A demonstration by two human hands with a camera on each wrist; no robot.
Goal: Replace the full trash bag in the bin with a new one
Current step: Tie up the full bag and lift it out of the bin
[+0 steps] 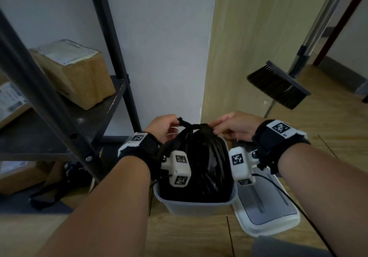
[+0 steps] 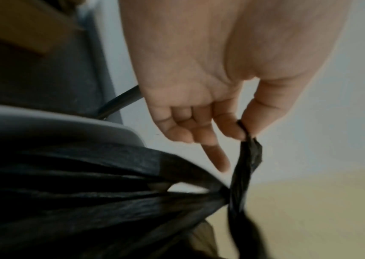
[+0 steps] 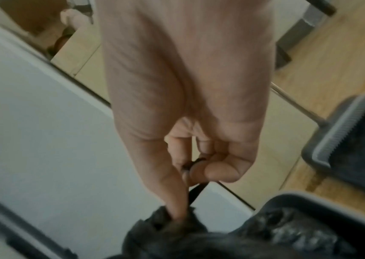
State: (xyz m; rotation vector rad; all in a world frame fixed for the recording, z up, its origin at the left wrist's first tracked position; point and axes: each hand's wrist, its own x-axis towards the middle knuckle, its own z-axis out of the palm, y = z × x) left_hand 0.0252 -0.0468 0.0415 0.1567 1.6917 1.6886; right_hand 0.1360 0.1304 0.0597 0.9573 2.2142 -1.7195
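Observation:
A full black trash bag (image 1: 199, 157) sits in a small translucent grey bin (image 1: 195, 205) on the wooden floor, its top gathered into a knot (image 1: 194, 126). My left hand (image 1: 169, 126) pinches one twisted end of the bag (image 2: 249, 150) between thumb and forefinger, to the left of the knot. My right hand (image 1: 225, 127) pinches the other end (image 3: 190, 191) on the knot's right side, with its forefinger (image 3: 177, 208) pressed into the gathered plastic. Both hands hover just above the bag's top.
The bin's grey-and-white lid (image 1: 264, 203) lies on the floor to the right. A dark metal shelf (image 1: 59, 117) with cardboard boxes (image 1: 75, 73) stands at left. A broom (image 1: 278, 85) leans at right. A white wall (image 1: 159, 47) is behind.

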